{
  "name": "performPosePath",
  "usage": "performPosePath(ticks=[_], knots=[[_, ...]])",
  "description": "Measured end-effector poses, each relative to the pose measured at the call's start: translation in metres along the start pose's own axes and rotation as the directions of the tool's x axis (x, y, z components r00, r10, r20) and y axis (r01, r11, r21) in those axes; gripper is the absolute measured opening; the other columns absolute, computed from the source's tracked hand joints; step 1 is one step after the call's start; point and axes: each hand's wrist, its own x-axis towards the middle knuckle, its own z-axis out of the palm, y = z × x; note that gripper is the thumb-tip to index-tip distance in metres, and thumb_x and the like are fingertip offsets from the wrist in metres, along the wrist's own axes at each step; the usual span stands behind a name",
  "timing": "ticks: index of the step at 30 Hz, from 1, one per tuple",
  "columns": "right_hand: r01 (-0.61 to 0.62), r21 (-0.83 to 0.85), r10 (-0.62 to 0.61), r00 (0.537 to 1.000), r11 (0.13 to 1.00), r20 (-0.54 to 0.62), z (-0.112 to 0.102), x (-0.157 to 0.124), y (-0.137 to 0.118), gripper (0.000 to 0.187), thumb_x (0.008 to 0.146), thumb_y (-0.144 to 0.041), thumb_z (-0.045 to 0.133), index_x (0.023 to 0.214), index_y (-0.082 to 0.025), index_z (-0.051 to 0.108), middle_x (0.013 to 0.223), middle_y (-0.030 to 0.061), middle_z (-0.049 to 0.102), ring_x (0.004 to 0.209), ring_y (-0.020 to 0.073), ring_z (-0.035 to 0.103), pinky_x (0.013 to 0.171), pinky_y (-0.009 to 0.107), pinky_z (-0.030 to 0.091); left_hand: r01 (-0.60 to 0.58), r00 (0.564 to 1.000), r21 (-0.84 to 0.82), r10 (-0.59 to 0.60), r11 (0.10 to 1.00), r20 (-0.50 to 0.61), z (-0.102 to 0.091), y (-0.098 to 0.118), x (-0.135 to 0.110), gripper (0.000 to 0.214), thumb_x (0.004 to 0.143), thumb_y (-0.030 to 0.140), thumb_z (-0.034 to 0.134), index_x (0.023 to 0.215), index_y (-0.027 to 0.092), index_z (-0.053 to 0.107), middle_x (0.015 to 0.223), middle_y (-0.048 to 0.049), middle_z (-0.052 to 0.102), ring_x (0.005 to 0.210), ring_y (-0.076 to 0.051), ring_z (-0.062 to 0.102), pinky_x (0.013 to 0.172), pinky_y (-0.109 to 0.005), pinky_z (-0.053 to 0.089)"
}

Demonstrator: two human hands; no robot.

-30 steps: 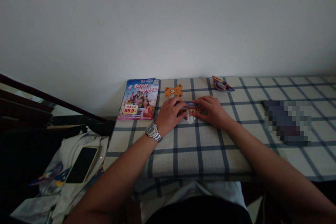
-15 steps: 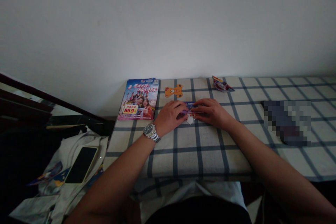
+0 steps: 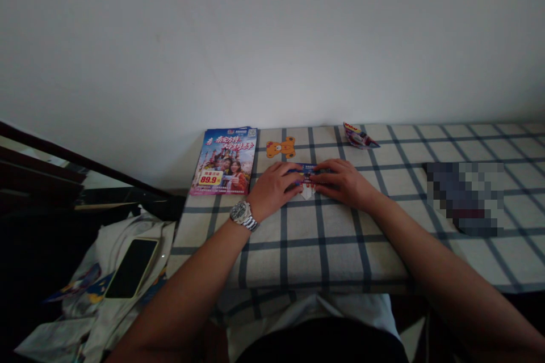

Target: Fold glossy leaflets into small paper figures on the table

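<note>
Between my hands lies a folded flyer point(image 3: 307, 177), purple and blue print on top with a pale pointed part at its near side. My left hand point(image 3: 275, 187), with a metal watch at the wrist, has its fingers closed on the flyer's left end. On the right end, my right hand point(image 3: 346, 183) grips with thumb below and fingers above. Parts of the flyer are hidden under the fingers. To the left sits a stack of flyers point(image 3: 225, 161) with a large 89.9 price. A folded paper piece point(image 3: 360, 136) stands behind my right hand.
A checked cloth point(image 3: 264, 261) covers the table, which meets a white wall point(image 3: 272, 39). An orange bear figure point(image 3: 281, 148) shows behind my left hand. A blurred-out dark object point(image 3: 462, 198) lies at right. A phone point(image 3: 131, 267) rests on pale fabric at lower left.
My left hand has shifted slightly left along the flyer. A little more of the flyer's printed surface and pale point shows between the hands.
</note>
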Motion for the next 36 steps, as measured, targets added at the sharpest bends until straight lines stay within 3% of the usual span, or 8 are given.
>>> performPosePath(ticks=[6,14,23,36], knots=[[-0.033,-0.021,0.034,0.998,0.999,0.053,-0.005,0.000,-0.007,0.032,0.098,-0.046,0.069,0.124,-0.030,0.078,0.119,0.0118,0.072,0.110,0.0307,0.067,0.095,0.051,0.053,0.044,0.998,0.063,-0.041,0.997,-0.048,-0.002,0.002,0.001,0.025,0.102,0.023,0.064,0.125,0.028,0.073,0.136,-0.0067,0.062,0.125,-0.027,0.057,0.111,-0.051,0.053],[-0.005,0.072,0.005,1.000,0.997,0.007,-0.001,-0.001,-0.009,0.028,0.101,-0.039,0.065,0.124,-0.027,0.078,0.142,0.0137,0.065,0.129,0.0311,0.065,0.109,0.051,0.056,0.068,0.996,0.061,-0.064,0.996,-0.061,-0.003,0.004,0.002,0.027,0.102,0.020,0.062,0.124,0.028,0.075,0.138,-0.0068,0.061,0.128,-0.028,0.056,0.113,-0.051,0.051],[-0.049,0.015,0.049,0.999,0.999,-0.010,-0.005,0.003,-0.013,0.029,0.103,-0.040,0.063,0.124,-0.026,0.078,0.137,0.0132,0.069,0.124,0.0313,0.067,0.106,0.052,0.057,-0.047,0.999,0.032,0.047,0.998,0.001,-0.003,0.009,0.001,0.023,0.105,0.028,0.060,0.123,0.024,0.073,0.127,-0.0055,0.072,0.118,-0.025,0.063,0.105,-0.047,0.052],[-0.015,-0.009,0.015,1.000,1.000,-0.012,-0.004,0.001,-0.009,0.036,0.100,-0.043,0.067,0.131,-0.025,0.074,0.129,0.0130,0.072,0.121,0.0328,0.067,0.102,0.053,0.056,0.037,0.999,0.075,-0.037,0.997,-0.008,-0.005,0.011,0.002,0.028,0.106,0.036,0.059,0.128,0.022,0.071,0.131,-0.0062,0.072,0.119,-0.026,0.064,0.108,-0.048,0.047]])
